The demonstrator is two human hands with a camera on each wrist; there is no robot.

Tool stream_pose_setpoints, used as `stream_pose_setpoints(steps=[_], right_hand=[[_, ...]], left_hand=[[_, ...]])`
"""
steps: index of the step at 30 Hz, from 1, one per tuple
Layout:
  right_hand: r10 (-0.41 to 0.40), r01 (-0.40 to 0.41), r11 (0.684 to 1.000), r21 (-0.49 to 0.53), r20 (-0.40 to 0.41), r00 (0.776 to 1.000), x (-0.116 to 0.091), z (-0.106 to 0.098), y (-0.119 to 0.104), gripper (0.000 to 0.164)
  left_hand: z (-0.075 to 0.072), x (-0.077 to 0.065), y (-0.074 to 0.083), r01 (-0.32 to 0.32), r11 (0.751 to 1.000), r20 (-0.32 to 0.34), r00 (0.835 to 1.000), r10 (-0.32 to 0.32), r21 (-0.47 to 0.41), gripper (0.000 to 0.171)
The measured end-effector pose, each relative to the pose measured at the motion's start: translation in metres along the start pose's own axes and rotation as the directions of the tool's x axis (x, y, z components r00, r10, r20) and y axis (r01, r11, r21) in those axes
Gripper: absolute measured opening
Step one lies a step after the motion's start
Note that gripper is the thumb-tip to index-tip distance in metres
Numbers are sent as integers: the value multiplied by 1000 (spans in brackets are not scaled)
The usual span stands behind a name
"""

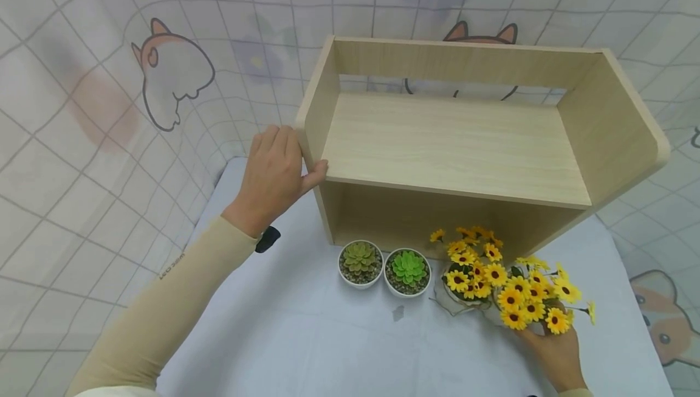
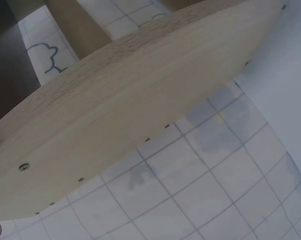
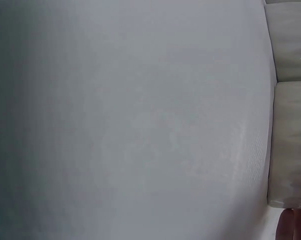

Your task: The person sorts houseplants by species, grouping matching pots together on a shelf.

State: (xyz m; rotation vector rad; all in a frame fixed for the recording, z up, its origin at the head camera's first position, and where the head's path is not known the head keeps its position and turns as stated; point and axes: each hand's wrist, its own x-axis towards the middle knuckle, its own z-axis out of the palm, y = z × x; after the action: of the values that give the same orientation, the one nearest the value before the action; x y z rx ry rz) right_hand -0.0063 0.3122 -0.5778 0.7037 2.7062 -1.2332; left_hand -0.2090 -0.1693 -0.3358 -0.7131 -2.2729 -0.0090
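Observation:
A pale wooden two-tier shelf (image 1: 459,141) stands against the back. My left hand (image 1: 275,169) grips its left side panel, thumb over the front edge and fingers on the outer face. The panel (image 2: 120,115) with its screws fills much of the left wrist view, where only one fingertip shows. At the lower right, my right hand (image 1: 555,348) holds a pot of yellow artificial flowers (image 1: 533,300), whose blooms partly hide the fingers. Light-coloured pots (image 3: 293,145) line the right edge of the right wrist view, with fingertips (image 3: 293,225) against the lower one.
A second pot of yellow flowers (image 1: 470,272) stands just left of the held one. Left of that are a bright green succulent (image 1: 408,267) and a duller green succulent (image 1: 360,258) in white bowls. A white cloth (image 1: 328,348) covers the table; printed fabric (image 1: 262,32) hangs behind.

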Motion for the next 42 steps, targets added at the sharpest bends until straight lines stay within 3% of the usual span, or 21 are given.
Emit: stream_pose_setpoints(steps=[3,13,20,29,39,42], right_hand=[[-25,25,1000,-6,8,1000,4,-1,0,97],[36,-35,999,-15,76,997,10,-5,-6,107],[-39,43,995,-85,41,998,6,-7,-10,94],[-1,6,992,-123,36,999,2,-19,-16,94],[-74,63,979,-195,-50,996,-2,-39,-28,92],[-58,48,987,-155,-60,997,-3,-47,-35,92]], left_hand=[[0,1,0,3,1000,5,1000,-3,-4,41],[1,-1,1,14,1000,21,1000,-14,-16,39],[-1,-2,1,11,1000,23,1000,-11,10,40],[1,-1,2,-4,999,27,1000,3,36,40],[2,-1,2,-3,1000,2,1000,3,18,38],[3,-1,2,3,1000,8,1000,-3,13,37]])
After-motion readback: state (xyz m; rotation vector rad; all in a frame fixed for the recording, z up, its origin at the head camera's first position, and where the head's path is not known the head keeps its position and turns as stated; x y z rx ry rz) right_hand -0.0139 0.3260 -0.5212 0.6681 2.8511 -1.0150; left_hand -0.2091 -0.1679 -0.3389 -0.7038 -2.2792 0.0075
